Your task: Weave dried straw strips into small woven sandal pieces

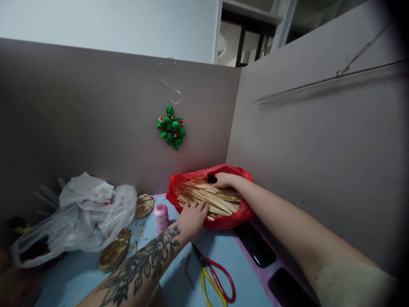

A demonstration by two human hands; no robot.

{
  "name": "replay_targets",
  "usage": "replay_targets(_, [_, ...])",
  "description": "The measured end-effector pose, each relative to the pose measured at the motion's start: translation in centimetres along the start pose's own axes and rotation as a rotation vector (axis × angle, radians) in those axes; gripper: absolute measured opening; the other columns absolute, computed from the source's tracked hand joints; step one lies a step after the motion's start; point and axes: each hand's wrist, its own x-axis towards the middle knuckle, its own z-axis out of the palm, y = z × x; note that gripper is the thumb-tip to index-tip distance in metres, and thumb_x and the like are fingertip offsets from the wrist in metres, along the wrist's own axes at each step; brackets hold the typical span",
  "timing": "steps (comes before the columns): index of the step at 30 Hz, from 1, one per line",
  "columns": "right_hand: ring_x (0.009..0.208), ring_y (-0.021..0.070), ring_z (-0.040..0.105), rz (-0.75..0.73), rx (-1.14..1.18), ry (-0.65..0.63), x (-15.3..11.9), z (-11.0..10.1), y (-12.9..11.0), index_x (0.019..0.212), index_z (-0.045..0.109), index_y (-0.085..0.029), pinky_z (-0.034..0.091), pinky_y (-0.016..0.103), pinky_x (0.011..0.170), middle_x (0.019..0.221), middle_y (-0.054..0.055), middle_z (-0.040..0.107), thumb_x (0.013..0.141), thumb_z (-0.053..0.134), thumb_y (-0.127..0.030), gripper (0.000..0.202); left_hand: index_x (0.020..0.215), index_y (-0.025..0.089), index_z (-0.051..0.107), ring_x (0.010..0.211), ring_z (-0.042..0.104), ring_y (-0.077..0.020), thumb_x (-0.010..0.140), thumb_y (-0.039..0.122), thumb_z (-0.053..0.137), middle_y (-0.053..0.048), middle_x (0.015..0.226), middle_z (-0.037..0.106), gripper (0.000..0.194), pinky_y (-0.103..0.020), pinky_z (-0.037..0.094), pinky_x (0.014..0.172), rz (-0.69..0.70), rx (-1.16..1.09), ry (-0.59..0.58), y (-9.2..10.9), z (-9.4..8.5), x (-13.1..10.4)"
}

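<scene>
Strips (212,198), centre, inside red bag (228,222), with left hand (193,219) laid over lower rim and right hand (223,180) inside near upper rim, neither grip discernible; spool (161,217) near left hand; clear bag (86,230), left; scissors (203,261), lower centre; phones (255,245), lower right.

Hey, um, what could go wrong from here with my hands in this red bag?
The scissors lie with their tips close to your left hand, so pulling back carelessly might get you poked. The pink thread spool stands upright right by your left wrist and could get knocked over. And with your right hand reaching in among the loose strips, a sharp tug might spill some over the red bag's rim.
</scene>
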Motion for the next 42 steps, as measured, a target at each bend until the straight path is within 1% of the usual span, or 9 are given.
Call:
replay_targets(5, [0.083, 0.0232, 0.063, 0.019, -0.005, 0.062, -0.1, 0.4, 0.0, 0.096, 0.067, -0.011, 0.045, 0.025, 0.069, 0.095, 0.013, 0.068, 0.061, 0.068, -0.025, 0.038, 0.128, 0.02, 0.034, 0.112, 0.044, -0.0275, 0.072, 0.029, 0.059, -0.012, 0.13, 0.044, 0.062, -0.041, 0.034, 0.091, 0.016, 0.009, 0.027, -0.3, 0.5, -0.6])
replay_targets(13, [0.093, 0.0197, 0.059, 0.059, 0.021, 0.431, -1.5, -2.1, 0.6, 0.098, 0.062, -0.017, 0.039, 0.023, 0.073, 0.098, 0.011, 0.065, 0.074, 0.049, -0.011, 0.028, 0.129, 0.02, 0.032, 0.118, 0.039, -0.026, 0.072, 0.028, 0.058, -0.011, 0.13, 0.043, 0.063, -0.039, 0.034, 0.093, 0.018, -0.009, 0.039, -0.5, 0.6, -1.1])
replay_targets(15, [0.09, 0.019, 0.059, 0.054, 0.008, 0.465, -2.1, -2.3, 0.5, 0.103, 0.057, -0.017, 0.039, 0.022, 0.07, 0.099, 0.011, 0.064, 0.075, 0.049, -0.013, 0.029, 0.129, 0.021, 0.032, 0.117, 0.04, -0.0257, 0.073, 0.028, 0.057, -0.011, 0.13, 0.043, 0.061, -0.039, 0.035, 0.093, 0.007, -0.011, 0.038, -0.4, 0.4, -1.1])
replay_targets(18, [0.079, 0.0182, 0.059, 0.015, 0.004, 0.383, -2.6, -2.1, 0.4, 0.109, 0.052, -0.019, 0.037, 0.022, 0.06, 0.092, 0.009, 0.066, 0.073, 0.054, -0.02, 0.036, 0.127, 0.02, 0.035, 0.116, 0.041, -0.0259, 0.074, 0.028, 0.057, -0.011, 0.128, 0.045, 0.058, -0.039, 0.036, 0.092, 0.007, -0.027, 0.039, -0.4, 0.2, -1.0])
replay_targets(22, [0.074, 0.0157, 0.058, -0.067, 0.019, 0.347, -3.1, -2.6, 0.4, 0.094, 0.061, -0.022, 0.035, 0.02, 0.057, 0.085, 0.003, 0.066, 0.073, 0.056, -0.029, 0.023, 0.122, 0.019, 0.042, 0.112, 0.046, -0.0244, 0.076, 0.027, 0.055, -0.011, 0.122, 0.05, 0.049, -0.037, 0.038, 0.092, 0.021, -0.104, 0.072, -0.6, -0.6, -1.1])
replay_targets(28, [0.06, 0.013, 0.055, -0.093, 0.173, 0.036, -3.4, -4.2, 0.6, 0.07, 0.068, -0.018, 0.037, 0.021, 0.054, 0.065, 0.001, 0.063, 0.069, 0.058, -0.042, 0.026, 0.11, 0.019, 0.052, 0.098, 0.054, -0.0194, 0.083, 0.028, 0.044, -0.008, 0.104, 0.06, 0.03, -0.032, 0.042, 0.087, -0.064, -0.277, 0.194, -0.9, -1.9, -1.2])
replay_targets(33, [0.065, 0.0109, 0.055, -0.143, 0.414, 0.318, -2.3, -3.8, 0.9, 0.079, 0.065, -0.016, 0.04, 0.019, 0.059, 0.072, -0.001, 0.065, 0.066, 0.059, -0.023, 0.015, 0.117, 0.019, 0.047, 0.103, 0.052, -0.0195, 0.081, 0.023, 0.044, -0.008, 0.112, 0.057, 0.036, -0.032, 0.042, 0.089, -0.149, -0.29, 0.289, -1.2, -2.3, -0.5])
replay_targets(39, [0.058, 0.0108, 0.055, -0.06, 0.826, 0.491, -2.6, -5.5, 1.5, 0.074, 0.064, -0.012, 0.042, 0.02, 0.055, 0.067, 0.004, 0.065, 0.07, 0.053, -0.028, 0.02, 0.121, 0.02, 0.044, 0.11, 0.047, -0.0207, 0.08, 0.022, 0.046, -0.008, 0.119, 0.052, 0.041, -0.034, 0.038, 0.094, -0.183, -0.204, 0.262, -1.7, -2.8, 0.4])
replay_targets(42, [0.059, 0.0106, 0.056, -0.053, 0.843, 0.498, -3.5, -6.4, 1.5, 0.078, 0.064, -0.012, 0.042, 0.02, 0.054, 0.073, 0.005, 0.067, 0.073, 0.05, -0.027, 0.021, 0.118, 0.021, 0.046, 0.11, 0.047, -0.0214, 0.08, 0.025, 0.047, -0.009, 0.118, 0.051, 0.038, -0.035, 0.038, 0.093, -0.189, -0.194, 0.219, -1.8, -2.5, 0.5])
